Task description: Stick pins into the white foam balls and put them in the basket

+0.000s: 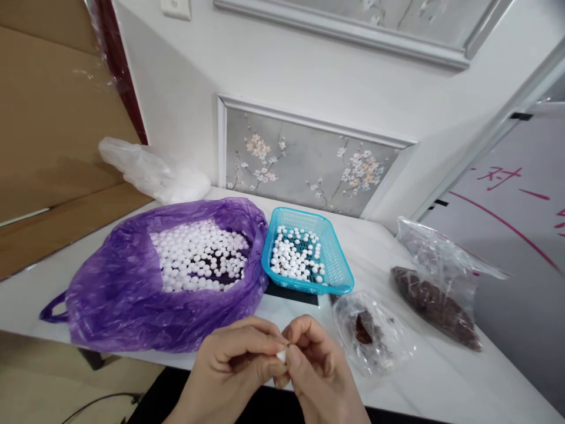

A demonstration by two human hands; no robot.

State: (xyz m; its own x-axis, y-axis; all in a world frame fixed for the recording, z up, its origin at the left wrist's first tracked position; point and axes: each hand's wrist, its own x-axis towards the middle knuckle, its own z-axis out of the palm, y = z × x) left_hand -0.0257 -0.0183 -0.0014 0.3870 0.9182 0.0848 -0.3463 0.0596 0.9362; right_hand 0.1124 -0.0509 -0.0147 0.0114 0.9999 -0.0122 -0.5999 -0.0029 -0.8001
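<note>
My left hand (236,360) pinches a small white ball (281,355) between thumb and forefinger, just over the table's front edge. Against it, my right hand (316,366) has its thumb and fingertips closed together; a tiny dark bit shows there, too small to name. Straight ahead of the hands is a blue plastic basket (338,259) with many white balls (289,259) lying in it. To the left, an open purple plastic bag (132,312) holds a large heap of similar white balls (185,247), with dark material showing among them.
A clear bag (375,335) with a torn opening and brown contents lies right of my hands. Farther right leans a zip bag of brown material (435,300). White plastic wrap (154,174) sits at the back left of the white table (441,377), beside a cardboard box (62,118).
</note>
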